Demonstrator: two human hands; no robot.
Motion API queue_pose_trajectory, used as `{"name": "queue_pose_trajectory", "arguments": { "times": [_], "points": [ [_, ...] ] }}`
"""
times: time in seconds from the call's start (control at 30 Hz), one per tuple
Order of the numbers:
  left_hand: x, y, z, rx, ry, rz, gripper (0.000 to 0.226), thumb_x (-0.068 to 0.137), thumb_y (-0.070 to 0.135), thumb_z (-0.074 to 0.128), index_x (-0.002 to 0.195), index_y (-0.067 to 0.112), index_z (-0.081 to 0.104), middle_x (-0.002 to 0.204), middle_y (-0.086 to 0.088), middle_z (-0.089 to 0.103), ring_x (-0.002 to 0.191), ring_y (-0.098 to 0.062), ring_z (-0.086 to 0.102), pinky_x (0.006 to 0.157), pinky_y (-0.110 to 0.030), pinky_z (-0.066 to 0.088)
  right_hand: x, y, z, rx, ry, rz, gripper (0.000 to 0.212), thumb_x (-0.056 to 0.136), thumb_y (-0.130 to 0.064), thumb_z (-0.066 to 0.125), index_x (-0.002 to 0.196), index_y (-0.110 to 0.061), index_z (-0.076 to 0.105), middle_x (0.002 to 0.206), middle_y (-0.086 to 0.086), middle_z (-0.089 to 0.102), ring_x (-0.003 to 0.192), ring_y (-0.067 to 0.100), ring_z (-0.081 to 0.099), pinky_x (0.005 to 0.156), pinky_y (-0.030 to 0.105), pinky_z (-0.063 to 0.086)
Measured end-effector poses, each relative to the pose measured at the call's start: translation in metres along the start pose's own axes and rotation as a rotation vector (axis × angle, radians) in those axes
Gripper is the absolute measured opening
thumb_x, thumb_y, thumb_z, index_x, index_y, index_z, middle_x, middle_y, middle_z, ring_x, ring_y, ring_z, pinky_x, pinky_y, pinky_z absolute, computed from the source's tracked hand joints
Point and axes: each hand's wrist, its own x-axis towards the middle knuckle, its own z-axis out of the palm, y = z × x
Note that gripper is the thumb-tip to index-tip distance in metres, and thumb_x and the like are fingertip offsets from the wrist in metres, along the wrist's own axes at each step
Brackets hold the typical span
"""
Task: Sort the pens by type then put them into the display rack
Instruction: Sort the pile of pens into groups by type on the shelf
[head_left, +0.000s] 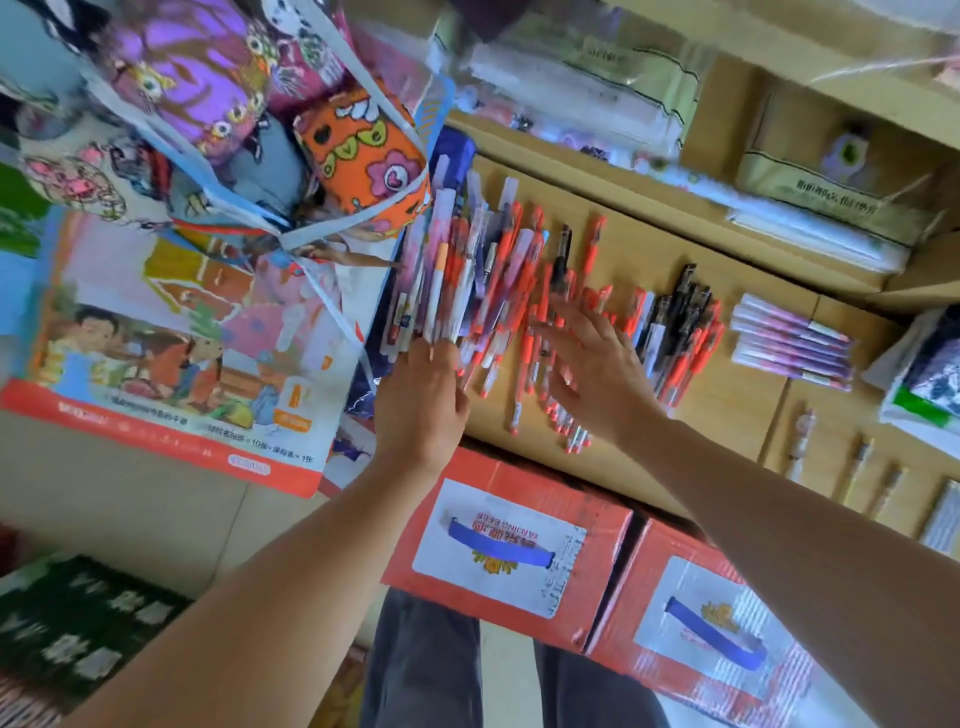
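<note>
Red-orange pens (524, 338) are making up most of the heap lying at twelve o'clock from your hands on the wooden desk (737, 400). Your left grip (422, 400) is curling round a bundle (441, 280) of mixed pens. Your right grip (597, 364) is hovering flat with fingers spread, holding nothing. Sorting looks unfinished, so be drawing out one type at a time and feeding the black pens (680, 312) and purple pens (792, 340) piles at three o'clock, keeping the piles apart.

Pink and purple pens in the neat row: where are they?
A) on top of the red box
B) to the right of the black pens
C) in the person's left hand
B: the pink and purple pens lie side by side on the wooden shelf, to the right of the black pens.
</note>
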Motion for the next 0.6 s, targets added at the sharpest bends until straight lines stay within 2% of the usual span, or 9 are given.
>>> {"name": "queue_pose_trajectory", "arguments": {
  "times": [0.07, 0.17, 0.33, 0.4, 0.47, 0.53, 0.6],
  "points": [
    [0.002, -0.002, 0.000, -0.001, -0.008, 0.005, 0.034, 0.082, 0.016, 0.066, 0.112, 0.015, 0.051, 0.104, -0.007, 0.056, 0.085, -0.026, 0.061, 0.056, -0.031, 0.046, 0.006, -0.002, 0.001, -0.069, -0.071, 0.003, 0.056, 0.090, -0.022, 0.055, 0.144, -0.024, 0.040, 0.157, 0.002, 0.023, 0.143, 0.026, 0.022, 0.113, 0.048, 0.026],
    [0.003, -0.003, 0.000, -0.011, -0.021, 0.026, 0.036, 0.083, 0.015, 0.065, 0.115, 0.016, 0.050, 0.104, -0.008, 0.057, 0.079, -0.025, 0.062, 0.055, -0.029, 0.041, 0.003, 0.003, -0.003, -0.084, -0.016, 0.017, 0.052, 0.088, -0.017, 0.057, 0.139, -0.021, 0.049, 0.149, 0.005, 0.037, 0.135, 0.030, 0.036, 0.109, 0.048, 0.030],
    [0.007, -0.004, -0.002, -0.053, -0.008, 0.064, 0.032, 0.085, 0.015, 0.062, 0.114, 0.017, 0.050, 0.096, -0.006, 0.057, 0.073, -0.023, 0.061, 0.051, -0.026, 0.039, 0.009, 0.010, -0.010, -0.015, 0.061, 0.099, 0.034, 0.090, -0.016, 0.058, 0.124, -0.015, 0.060, 0.131, 0.006, 0.052, 0.122, 0.027, 0.046, 0.107, 0.043, 0.035],
    [0.011, -0.004, -0.004, -0.049, 0.055, 0.080, 0.035, 0.083, 0.014, 0.063, 0.116, 0.017, 0.051, 0.098, -0.007, 0.055, 0.079, -0.022, 0.059, 0.054, -0.025, 0.039, 0.021, 0.007, -0.012, 0.036, 0.134, 0.162, 0.034, 0.090, -0.016, 0.056, 0.124, -0.015, 0.057, 0.123, 0.006, 0.054, 0.112, 0.028, 0.052, 0.098, 0.043, 0.045],
    [0.015, -0.004, -0.003, -0.031, 0.145, 0.127, 0.039, 0.079, 0.012, 0.064, 0.116, 0.016, 0.053, 0.100, -0.010, 0.051, 0.088, -0.024, 0.054, 0.065, -0.030, 0.046, 0.034, 0.003, -0.013, 0.028, 0.136, 0.230, 0.037, 0.093, -0.020, 0.053, 0.129, -0.013, 0.052, 0.122, 0.009, 0.054, 0.106, 0.029, 0.054, 0.084, 0.040, 0.049],
    [0.019, -0.005, -0.001, 0.003, 0.218, 0.171, 0.042, 0.076, 0.014, 0.062, 0.117, 0.016, 0.055, 0.103, -0.010, 0.048, 0.095, -0.026, 0.050, 0.077, -0.035, 0.047, 0.044, 0.003, -0.013, 0.001, 0.115, 0.286, 0.034, 0.096, -0.024, 0.049, 0.128, -0.012, 0.051, 0.117, 0.009, 0.055, 0.099, 0.029, 0.056, 0.069, 0.034, 0.046],
    [0.022, -0.005, 0.001, 0.036, 0.228, 0.176, 0.045, 0.074, 0.018, 0.060, 0.118, 0.017, 0.055, 0.113, -0.012, 0.048, 0.104, -0.029, 0.047, 0.084, -0.039, 0.044, 0.051, 0.003, -0.013, 0.003, 0.139, 0.361, 0.028, 0.097, -0.027, 0.046, 0.119, -0.011, 0.052, 0.102, 0.009, 0.060, 0.086, 0.030, 0.059, 0.060, 0.032, 0.042]
  ]
}}
